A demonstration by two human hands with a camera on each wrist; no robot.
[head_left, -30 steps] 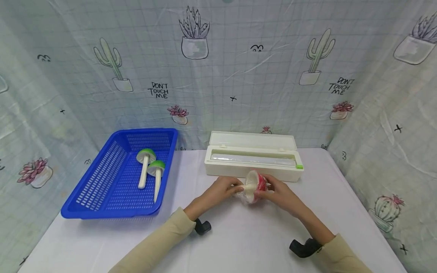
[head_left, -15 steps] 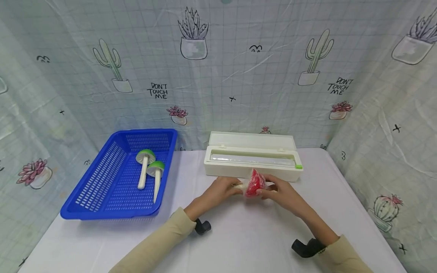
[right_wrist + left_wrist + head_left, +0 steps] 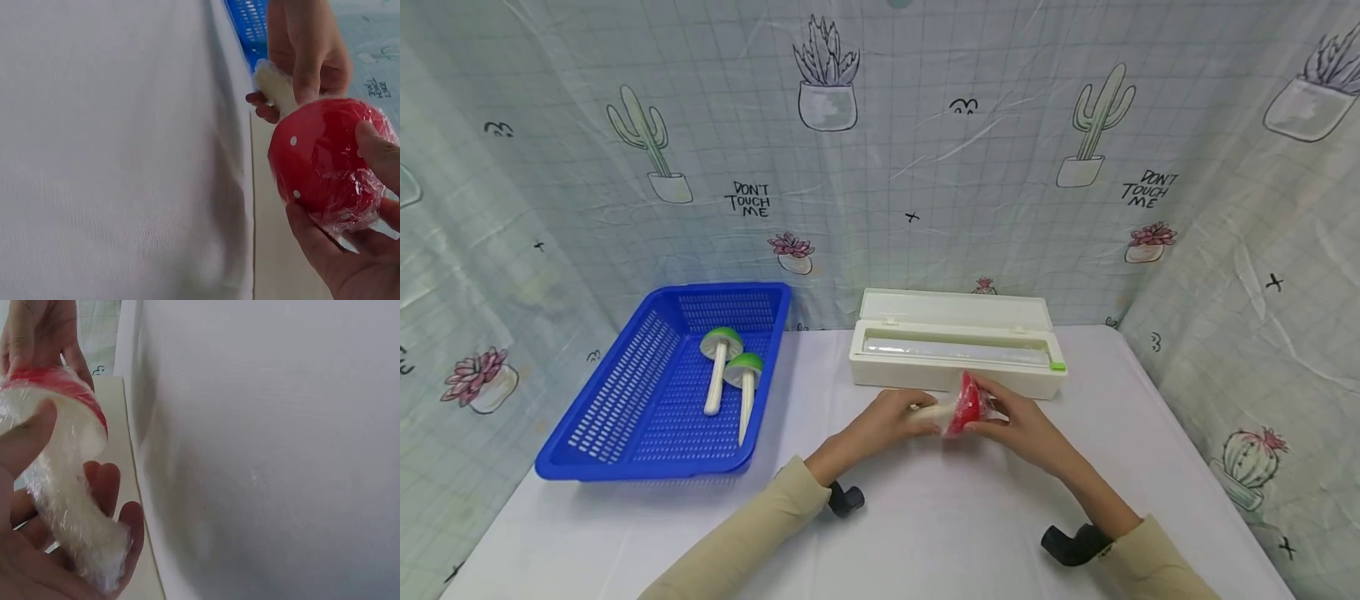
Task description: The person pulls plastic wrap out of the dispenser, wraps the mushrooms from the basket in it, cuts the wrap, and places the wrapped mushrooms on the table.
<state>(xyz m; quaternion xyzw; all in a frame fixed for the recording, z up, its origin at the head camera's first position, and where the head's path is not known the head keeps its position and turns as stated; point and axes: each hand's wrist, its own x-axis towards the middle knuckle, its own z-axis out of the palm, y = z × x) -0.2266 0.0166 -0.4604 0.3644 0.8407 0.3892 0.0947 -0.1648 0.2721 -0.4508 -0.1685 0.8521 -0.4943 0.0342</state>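
Note:
A toy mushroom [image 3: 967, 406] with a red, white-dotted cap and a cream stem lies sideways between both hands, covered in clear plastic wrap. My left hand [image 3: 891, 418] holds the stem [image 3: 75, 506]; its thumb reaches up under the cap in the left wrist view. On the other side, my right hand [image 3: 1021, 427] grips the cap [image 3: 322, 153] with thumb and fingers spread around it. Wrinkled film bunches on the cap near the right fingers. Just behind the hands stands a white cling film box [image 3: 955, 379], lid raised, with a roll [image 3: 955, 350] inside.
At the left, a blue plastic basket [image 3: 647, 467] holds two green-capped toy mushrooms [image 3: 715, 379]. A white cloth covers the table [image 3: 940, 533]. A patterned curtain [image 3: 910, 167] hangs behind and along both sides.
The mushroom has turned in the hands: its pale underside faced the head camera a second ago, and now the red cap shows from the side, facing right. Both hands stay nearly in place.

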